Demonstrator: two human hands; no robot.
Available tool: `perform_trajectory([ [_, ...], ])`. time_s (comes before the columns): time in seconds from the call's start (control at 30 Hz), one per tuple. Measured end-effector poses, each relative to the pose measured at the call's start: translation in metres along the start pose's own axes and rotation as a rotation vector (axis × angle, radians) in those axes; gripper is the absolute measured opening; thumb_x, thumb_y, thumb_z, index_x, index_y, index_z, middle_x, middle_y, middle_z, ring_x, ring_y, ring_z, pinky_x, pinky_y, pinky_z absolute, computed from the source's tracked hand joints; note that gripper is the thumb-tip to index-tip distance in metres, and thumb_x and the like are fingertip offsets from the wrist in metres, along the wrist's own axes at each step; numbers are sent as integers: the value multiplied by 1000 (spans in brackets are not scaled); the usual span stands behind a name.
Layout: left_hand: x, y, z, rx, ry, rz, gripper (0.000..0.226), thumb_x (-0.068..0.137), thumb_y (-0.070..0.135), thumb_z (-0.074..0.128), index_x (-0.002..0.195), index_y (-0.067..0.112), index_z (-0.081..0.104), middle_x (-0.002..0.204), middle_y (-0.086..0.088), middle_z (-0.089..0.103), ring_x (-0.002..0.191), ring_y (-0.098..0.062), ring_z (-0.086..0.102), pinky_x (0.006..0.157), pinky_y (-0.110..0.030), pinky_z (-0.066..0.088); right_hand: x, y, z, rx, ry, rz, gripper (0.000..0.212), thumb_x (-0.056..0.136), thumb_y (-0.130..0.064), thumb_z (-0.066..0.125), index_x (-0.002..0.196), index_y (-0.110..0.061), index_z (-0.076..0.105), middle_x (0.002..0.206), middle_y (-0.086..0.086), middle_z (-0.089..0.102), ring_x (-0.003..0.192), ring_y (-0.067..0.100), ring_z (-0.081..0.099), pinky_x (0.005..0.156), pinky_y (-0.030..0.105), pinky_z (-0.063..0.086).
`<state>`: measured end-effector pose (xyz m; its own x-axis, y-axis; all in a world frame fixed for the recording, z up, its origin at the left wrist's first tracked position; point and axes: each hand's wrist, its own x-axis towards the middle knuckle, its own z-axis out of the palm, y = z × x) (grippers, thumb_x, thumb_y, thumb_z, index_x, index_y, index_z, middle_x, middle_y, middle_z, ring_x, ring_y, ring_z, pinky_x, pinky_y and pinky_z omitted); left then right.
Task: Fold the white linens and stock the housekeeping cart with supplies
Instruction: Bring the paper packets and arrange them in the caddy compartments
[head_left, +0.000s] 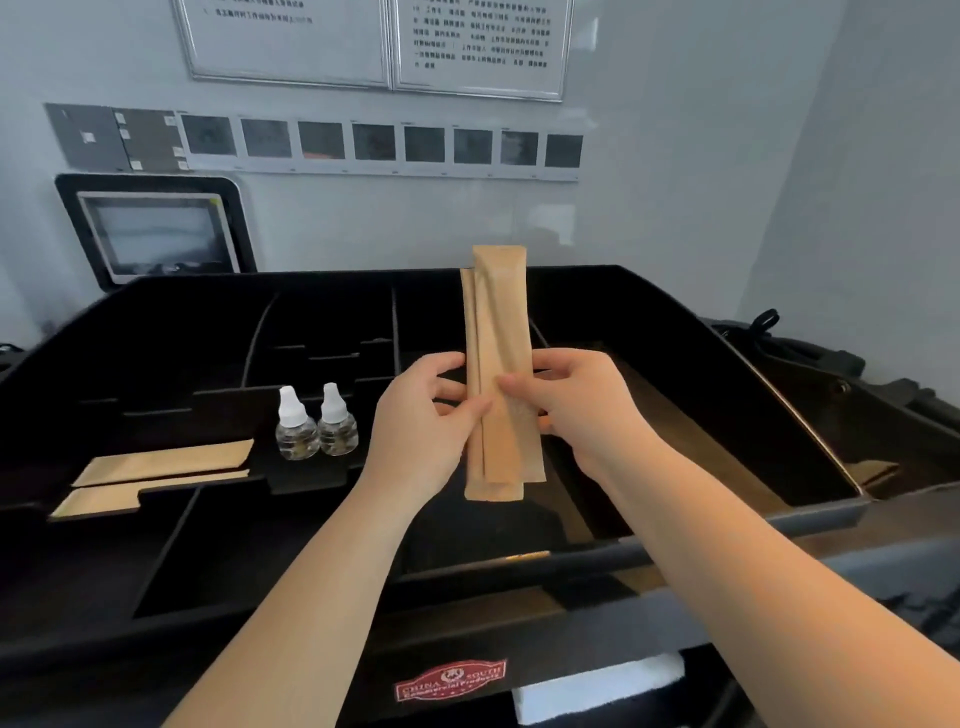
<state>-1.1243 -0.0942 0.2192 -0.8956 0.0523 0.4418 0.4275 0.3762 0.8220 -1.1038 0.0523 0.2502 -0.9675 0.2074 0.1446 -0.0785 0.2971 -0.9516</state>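
Two bare forearms reach over a black cart tray (810, 514). The left hand (423, 415) and right hand (582, 410) pinch upright brown paper packets (498, 374) between them. Two small bottles (317, 423) stand to the left.

One head-worn wide-angle view looks forward and down, close over the cart tray (810, 514) (wall behind).

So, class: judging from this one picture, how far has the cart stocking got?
Done: two clear bottles stand in the cart tray, with flat brown packets lying at its left. In hand: both the left hand and right hand hold long brown sachets upright above the tray. Left: most compartments look dark and unfilled; no linen folding is visible.
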Motion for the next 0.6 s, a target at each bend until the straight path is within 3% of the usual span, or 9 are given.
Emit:
perform_trajectory([
  [0.17,-2,-12,-7,175,89,-47,42,87,18,67,128,24,55,99,16,61,74,2,64,61,-15,52,19,23,1,-79,-107,155,31,80,-25,75,109,-19,66,103,-3,66,92,14,65,88,41,56],
  [0.3,-9,-22,-16,361,132,-20,40,89,19,65,128,25,56,104,21,55,77,14,50,63,-4,33,25,33,23,-209,-219,203,33,80,-26,75,111,-16,66,101,1,66,90,16,64,86,39,56],
  [0.6,-24,-37,-22,440,193,38,35,87,15,67,122,20,62,107,11,64,76,13,47,71,-4,33,34,47,71,-368,-287,257,32,79,-27,78,104,-15,62,96,5,66,76,17,65,72,31,58],
])
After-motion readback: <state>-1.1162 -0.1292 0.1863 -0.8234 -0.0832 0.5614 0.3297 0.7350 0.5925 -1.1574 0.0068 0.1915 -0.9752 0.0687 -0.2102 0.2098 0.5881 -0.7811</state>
